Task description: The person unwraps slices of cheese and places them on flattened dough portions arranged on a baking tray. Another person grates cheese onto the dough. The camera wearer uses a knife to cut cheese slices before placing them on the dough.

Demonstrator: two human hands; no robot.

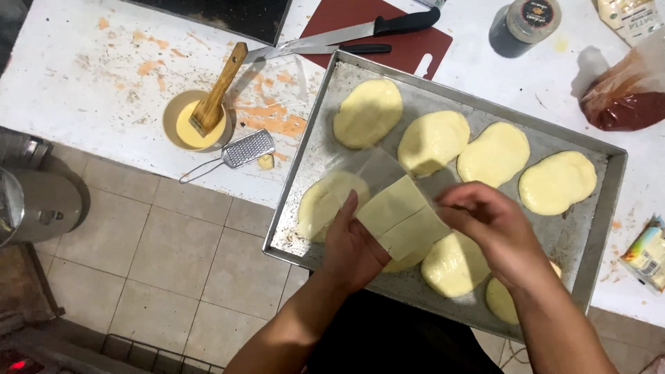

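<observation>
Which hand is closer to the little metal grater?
Left. The left hand is below and to the right of the metal grater, over the tray's near corner. The right hand is farther right.

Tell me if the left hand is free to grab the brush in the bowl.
Probably not yet: the left hand holds the cheese slices with the right hand. The brush itself lies unobstructed.

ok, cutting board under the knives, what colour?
Dark red cutting board, clearest in the head view.

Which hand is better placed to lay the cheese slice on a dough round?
Probably the right hand: it pinches the cheese slice at its edge above the dough rounds, while the left hand only supports it underneath.
</observation>
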